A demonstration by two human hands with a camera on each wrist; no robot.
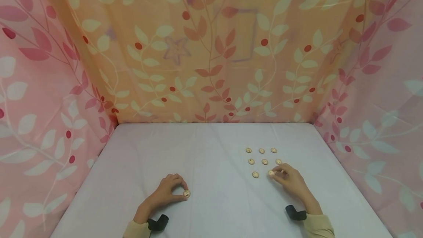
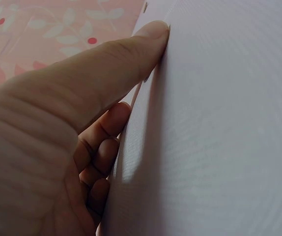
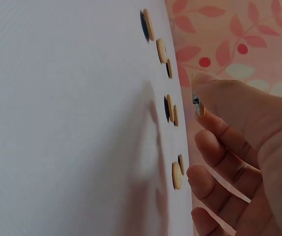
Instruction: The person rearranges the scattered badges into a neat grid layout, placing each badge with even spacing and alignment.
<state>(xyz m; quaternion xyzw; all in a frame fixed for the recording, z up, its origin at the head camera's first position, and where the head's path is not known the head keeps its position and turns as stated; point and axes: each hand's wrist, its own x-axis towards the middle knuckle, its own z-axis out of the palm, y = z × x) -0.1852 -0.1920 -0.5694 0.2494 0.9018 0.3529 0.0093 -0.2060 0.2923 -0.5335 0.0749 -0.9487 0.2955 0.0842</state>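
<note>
On the left of the table, my left hand (image 1: 166,191) pinches a small round wooden disc (image 1: 186,193) by its edges, between thumb and forefinger. Dark markings show on that disc's face. The left wrist view has the left thumb (image 2: 126,56) close to the white cloth, and the disc is hidden there. My right hand (image 1: 292,182) holds another wooden disc (image 1: 271,173) at its fingertips. Seen from the right wrist, this disc (image 3: 197,102) shows only partly below the thumb, its other fingers loosely bent. Several similar discs (image 1: 264,161) lie near it in rough rows.
A white cloth covers the table (image 1: 211,208). Leaf-patterned curtains stand behind it (image 1: 211,83) and on both sides. The nearest loose discs are one left of the right fingertips (image 1: 255,175) and one just above them (image 1: 279,161).
</note>
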